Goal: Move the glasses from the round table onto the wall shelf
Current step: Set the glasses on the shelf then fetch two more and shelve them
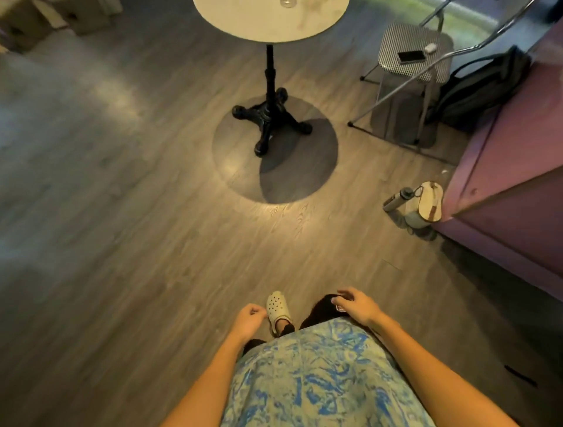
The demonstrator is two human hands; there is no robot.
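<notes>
The round table stands ahead at the top of the view, a pale top on a black pedestal with a splayed foot. The base of one clear glass shows on it at the frame's top edge; the rest of the tabletop is cut off. My left hand hangs low in front of my body with its fingers loosely curled and holds nothing. My right hand hangs beside it, fingers relaxed, also holding nothing. Both hands are far from the table. No wall shelf is in view.
A metal folding chair with a phone on its seat stands right of the table. A dark backpack leans beside a purple counter along the right. A bottle and a pale bag lie on the wooden floor.
</notes>
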